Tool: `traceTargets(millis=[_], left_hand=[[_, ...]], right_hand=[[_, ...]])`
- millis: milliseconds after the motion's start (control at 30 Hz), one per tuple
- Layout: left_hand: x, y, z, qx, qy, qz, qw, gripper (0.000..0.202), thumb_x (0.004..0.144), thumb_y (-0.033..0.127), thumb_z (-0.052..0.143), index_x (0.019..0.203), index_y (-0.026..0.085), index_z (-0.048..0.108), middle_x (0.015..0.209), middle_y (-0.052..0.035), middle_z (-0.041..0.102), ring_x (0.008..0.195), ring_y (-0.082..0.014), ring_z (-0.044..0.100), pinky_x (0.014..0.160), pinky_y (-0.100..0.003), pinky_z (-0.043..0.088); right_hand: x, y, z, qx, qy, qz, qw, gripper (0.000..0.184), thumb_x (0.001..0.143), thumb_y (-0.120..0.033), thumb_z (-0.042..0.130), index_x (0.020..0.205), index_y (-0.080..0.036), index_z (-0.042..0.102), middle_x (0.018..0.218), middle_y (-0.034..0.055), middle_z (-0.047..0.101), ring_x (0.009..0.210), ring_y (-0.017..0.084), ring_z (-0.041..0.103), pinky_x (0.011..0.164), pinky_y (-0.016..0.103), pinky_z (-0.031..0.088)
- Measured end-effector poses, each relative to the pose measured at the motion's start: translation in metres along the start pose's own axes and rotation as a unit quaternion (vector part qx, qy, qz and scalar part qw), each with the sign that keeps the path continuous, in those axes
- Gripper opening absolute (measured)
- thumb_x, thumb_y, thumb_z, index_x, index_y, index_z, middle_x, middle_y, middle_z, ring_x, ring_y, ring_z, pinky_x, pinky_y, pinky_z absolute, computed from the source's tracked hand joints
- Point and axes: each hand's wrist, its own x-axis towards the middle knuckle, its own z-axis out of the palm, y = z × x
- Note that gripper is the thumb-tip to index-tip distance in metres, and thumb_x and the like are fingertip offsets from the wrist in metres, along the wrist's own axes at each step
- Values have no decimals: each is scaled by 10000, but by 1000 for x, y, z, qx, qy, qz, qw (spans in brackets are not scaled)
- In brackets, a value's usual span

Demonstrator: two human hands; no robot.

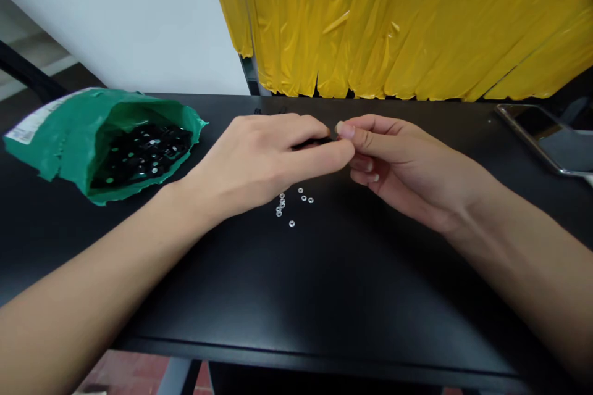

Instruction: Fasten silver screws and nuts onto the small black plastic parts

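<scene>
My left hand [266, 157] and my right hand [393, 157] meet fingertip to fingertip above the middle of a black table [296, 296]. Both are pinched shut around a small dark piece that is mostly hidden between the fingers. Just below the left hand, several small silver nuts [291, 202] lie scattered on the tabletop. A torn green plastic bag [92, 142] lies on its side at the left, its mouth open and filled with several small black parts [143, 157].
A phone [544, 133] lies flat at the table's far right. Yellow plastic sheeting [407, 24] hangs behind the table, beside a white wall [130, 18]. The table's front edge runs along the bottom of the view.
</scene>
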Motion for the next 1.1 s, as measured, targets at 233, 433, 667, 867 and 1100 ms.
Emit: traceTargets(millis=[233, 433, 667, 867, 1100], left_hand=[[2, 3, 2, 185, -79, 168, 965, 372, 1059, 231, 396, 1157, 377, 724, 927, 6, 764, 735, -186, 713, 564, -328, 430], [-7, 2, 10, 178, -17, 134, 975, 294, 1052, 255, 537, 1337, 302, 589, 943, -19, 772, 843, -220, 764, 634, -327, 515], [-5, 6, 9, 163, 12, 125, 978, 275, 1047, 309, 585, 1312, 287, 513, 1018, -33, 780, 859, -221, 767, 596, -336, 518], [-3, 10, 5, 162, 13, 124, 979, 246, 1039, 327, 592, 1272, 284, 525, 949, -19, 746, 808, -225, 741, 567, -335, 466], [-3, 10, 7, 201, 12, 139, 970, 211, 1063, 348, 516, 1260, 277, 497, 884, -11, 729, 740, -216, 716, 594, -350, 502]], right_hand=[[-1, -1, 2, -35, 31, -10, 999, 279, 658, -329, 1016, 757, -197, 791, 741, -19, 652, 626, 82, 446, 503, 254, 288], [2, 1, -3, -68, 23, -32, 997, 253, 682, -366, 1002, 769, -212, 822, 813, 6, 714, 632, 89, 448, 507, 254, 321], [2, -1, -6, -126, 25, -91, 987, 230, 739, -416, 968, 806, -243, 833, 837, 12, 715, 651, 117, 480, 554, 283, 372], [1, -2, -5, -152, 25, -131, 979, 215, 760, -419, 953, 813, -256, 824, 788, -1, 697, 607, 120, 473, 541, 295, 344], [0, -7, -7, -211, -3, -169, 963, 116, 847, -347, 885, 838, -242, 837, 800, -7, 723, 656, 116, 570, 584, 302, 415]])
